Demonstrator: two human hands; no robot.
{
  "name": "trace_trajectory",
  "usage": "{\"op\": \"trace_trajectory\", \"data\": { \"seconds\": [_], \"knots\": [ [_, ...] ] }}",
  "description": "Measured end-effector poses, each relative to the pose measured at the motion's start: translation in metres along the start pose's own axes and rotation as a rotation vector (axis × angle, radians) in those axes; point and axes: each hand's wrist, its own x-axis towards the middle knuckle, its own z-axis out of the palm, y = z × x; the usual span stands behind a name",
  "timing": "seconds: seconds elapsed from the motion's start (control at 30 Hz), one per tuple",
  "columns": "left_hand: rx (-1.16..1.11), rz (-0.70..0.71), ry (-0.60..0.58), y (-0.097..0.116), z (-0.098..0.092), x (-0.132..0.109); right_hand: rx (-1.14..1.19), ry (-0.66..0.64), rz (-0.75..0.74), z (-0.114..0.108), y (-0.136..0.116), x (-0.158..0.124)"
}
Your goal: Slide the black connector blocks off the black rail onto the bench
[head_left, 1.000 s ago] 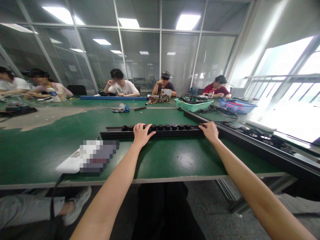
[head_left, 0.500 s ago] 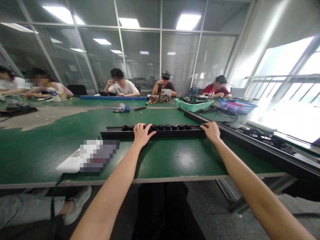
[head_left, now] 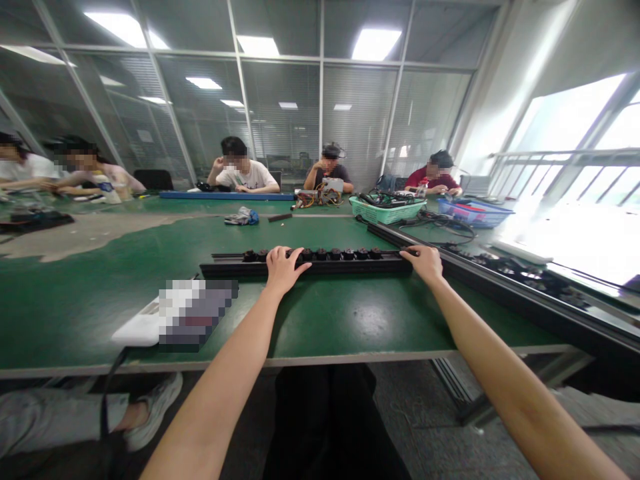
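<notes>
Black rail (head_left: 355,267): mid-frame, small black parts (head_left: 323,255) along it.
Left hand (head_left: 284,270): fingers spread over it, firmness unclear.
Right hand (head_left: 425,262): half-curled at its right end; I can't say what's pinched.
Risk: uneven pressure could skew it.

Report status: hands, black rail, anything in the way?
Left hand on black rail; right hand at its right end. Long black frame close on the right.
</notes>
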Motion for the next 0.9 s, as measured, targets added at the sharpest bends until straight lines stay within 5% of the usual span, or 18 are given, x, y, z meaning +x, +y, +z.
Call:
{"op": "trace_trajectory", "data": {
  "seconds": [0.9],
  "knots": [
    [-0.008,-0.006,-0.002,0.0,0.0,0.0,-0.102,-0.073,0.052,-0.01,-0.015,-0.01]
  ]
}}
